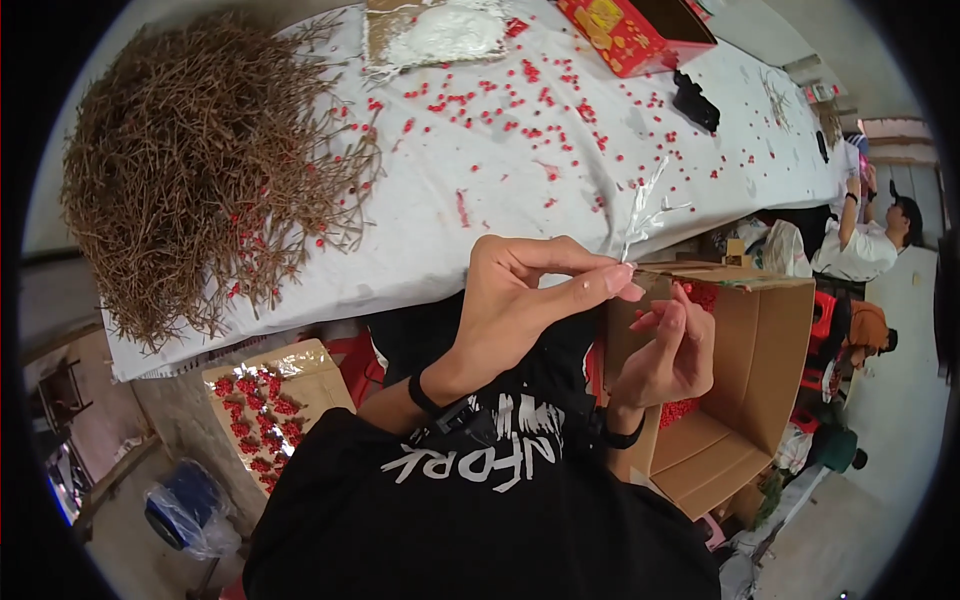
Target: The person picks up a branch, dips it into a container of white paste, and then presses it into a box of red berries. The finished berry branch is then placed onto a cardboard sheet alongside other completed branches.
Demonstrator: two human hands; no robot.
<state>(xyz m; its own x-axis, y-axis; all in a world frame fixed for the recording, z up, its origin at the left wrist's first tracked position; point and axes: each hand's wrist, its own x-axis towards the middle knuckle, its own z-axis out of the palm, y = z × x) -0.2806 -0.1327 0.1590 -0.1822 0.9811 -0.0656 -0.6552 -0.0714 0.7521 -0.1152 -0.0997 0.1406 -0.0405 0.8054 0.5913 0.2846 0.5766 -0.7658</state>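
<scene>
My left hand (520,310) pinches the lower end of a small white-coated twig (640,212) between thumb and forefinger. The twig's thin branches point up over the table's front edge. To its right, my right hand (672,352) is raised with its fingers curled and the tips close together; whatever they may hold is too small to make out. Behind that hand stands an open cardboard box (738,385) with red berries (702,294) inside. Many loose red berries (585,112) lie scattered over the white-covered table (420,210) beyond my hands.
A large heap of brown twigs (190,160) covers the table's left end. White material lies on cardboard (378,40) at the back, near a red box (630,40) and a black object (695,100). Red berry clusters fill a cardboard tray (322,375) at left. People (862,245) sit at far right.
</scene>
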